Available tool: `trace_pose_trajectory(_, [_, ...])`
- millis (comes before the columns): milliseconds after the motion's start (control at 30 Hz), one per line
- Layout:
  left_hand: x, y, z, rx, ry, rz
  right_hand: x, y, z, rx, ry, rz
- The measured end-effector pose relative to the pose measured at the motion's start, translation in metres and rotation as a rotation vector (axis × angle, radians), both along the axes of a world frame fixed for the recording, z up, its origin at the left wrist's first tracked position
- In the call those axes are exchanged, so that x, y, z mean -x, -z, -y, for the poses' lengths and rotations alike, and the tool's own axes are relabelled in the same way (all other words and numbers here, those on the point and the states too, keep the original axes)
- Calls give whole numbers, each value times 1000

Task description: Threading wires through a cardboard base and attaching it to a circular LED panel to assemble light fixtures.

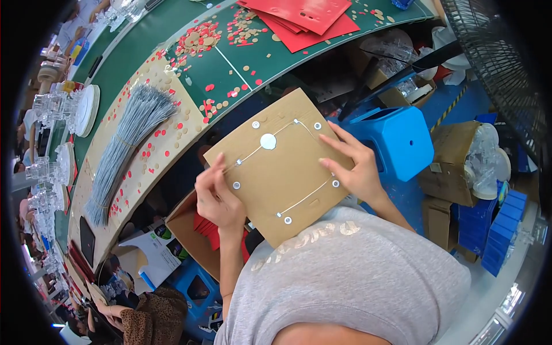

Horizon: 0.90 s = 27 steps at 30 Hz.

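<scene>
A square brown cardboard panel leans tilted against my lap. White round washers sit near its corners, and a white disc lies on its upper part. A thin white wire runs past the disc through small white clips; another white wire crosses the lower right. At the panel's left edge, my left hand pinches with its fingertips where the upper wire's tail ends. My right hand rests at the right edge, thumb and fingers apart over the panel, near the curved wire end.
A bundle of grey wire ties lies on the green table at left, among red and brown paper scraps. Red sheets are stacked at the far edge. A blue stool and a black fan stand right; another person's sleeve shows lower left.
</scene>
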<state>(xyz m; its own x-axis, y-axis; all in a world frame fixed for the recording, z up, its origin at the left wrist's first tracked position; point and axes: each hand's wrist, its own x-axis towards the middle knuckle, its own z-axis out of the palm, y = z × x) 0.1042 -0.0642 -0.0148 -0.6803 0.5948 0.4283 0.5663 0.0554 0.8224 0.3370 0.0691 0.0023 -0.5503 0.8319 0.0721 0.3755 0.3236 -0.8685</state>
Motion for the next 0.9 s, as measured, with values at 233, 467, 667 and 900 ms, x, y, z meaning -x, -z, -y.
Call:
trace_pose_trajectory(233, [5,-10,-10,8,73,105,0,7,-5,61,-38,-49])
trace_pose_trajectory(467, [4,-5,-12,-129,126,113,4,6,5,-107,-24,-20])
trace_pose_trajectory(667, [12,-16,-6,-30,289,-128,60,-27,-47,-578,-446,130])
trace_pose_trajectory(900, [-21,-46,29,-192,36,-298,156,10,-67,-767,-1030,0])
